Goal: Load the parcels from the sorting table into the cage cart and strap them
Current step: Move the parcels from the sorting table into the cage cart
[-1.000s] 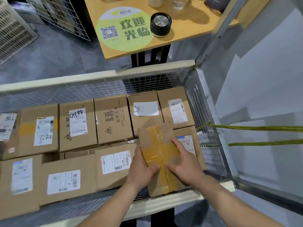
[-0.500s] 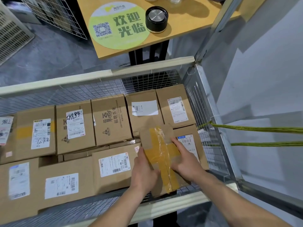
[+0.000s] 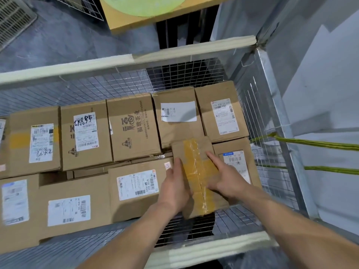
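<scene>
A small cardboard parcel (image 3: pixel 196 158) crossed with yellow tape lies in the cage cart (image 3: pixel 124 61), wedged between a labelled box and the right-hand boxes. My left hand (image 3: pixel 173 187) grips its left edge, thumb on top. My right hand (image 3: pixel 221 175) lies on its right half, fingers stretched flat and pressing. Several brown parcels (image 3: pixel 134 127) with white shipping labels fill the cart in two rows.
The cart's wire mesh walls have padded cream rails at front (image 3: pixel 213 249) and back. Two green straps (image 3: pixel 314 143) run from the right mesh wall off to the right. A wooden table (image 3: pixel 126 18) with a green sticker stands behind the cart.
The view has tilted down and drawn closer to the cart. Both hands have pushed the taped parcel lower into its gap; my right fingers have flattened on top.
</scene>
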`<action>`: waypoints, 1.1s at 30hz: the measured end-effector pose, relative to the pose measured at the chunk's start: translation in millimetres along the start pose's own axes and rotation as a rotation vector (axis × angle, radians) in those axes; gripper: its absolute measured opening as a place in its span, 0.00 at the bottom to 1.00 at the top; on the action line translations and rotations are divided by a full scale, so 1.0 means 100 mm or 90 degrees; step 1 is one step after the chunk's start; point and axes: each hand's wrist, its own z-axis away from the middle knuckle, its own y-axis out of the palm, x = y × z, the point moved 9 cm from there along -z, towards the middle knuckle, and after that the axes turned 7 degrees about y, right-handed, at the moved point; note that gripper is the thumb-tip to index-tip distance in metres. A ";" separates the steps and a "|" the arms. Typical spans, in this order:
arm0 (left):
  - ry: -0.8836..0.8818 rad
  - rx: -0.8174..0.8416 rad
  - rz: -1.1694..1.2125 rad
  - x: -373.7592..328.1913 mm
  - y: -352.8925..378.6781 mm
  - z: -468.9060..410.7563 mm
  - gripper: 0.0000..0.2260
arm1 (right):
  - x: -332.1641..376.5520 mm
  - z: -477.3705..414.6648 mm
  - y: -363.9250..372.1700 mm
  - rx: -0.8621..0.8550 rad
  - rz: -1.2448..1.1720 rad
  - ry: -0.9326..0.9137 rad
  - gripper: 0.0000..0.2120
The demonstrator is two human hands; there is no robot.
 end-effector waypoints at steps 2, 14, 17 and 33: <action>0.013 -0.012 -0.016 -0.03 -0.02 0.01 0.44 | 0.02 0.01 -0.03 -0.010 -0.018 -0.015 0.49; 0.034 0.006 -0.084 0.12 0.17 -0.06 0.47 | -0.09 -0.09 0.14 -0.054 0.088 -0.064 0.50; 0.042 0.027 -0.110 0.19 0.21 -0.09 0.51 | -0.04 -0.13 0.15 -0.075 0.229 -0.077 0.50; 0.040 0.068 -0.165 0.18 0.23 -0.20 0.53 | -0.05 -0.24 0.13 -0.081 0.273 -0.006 0.53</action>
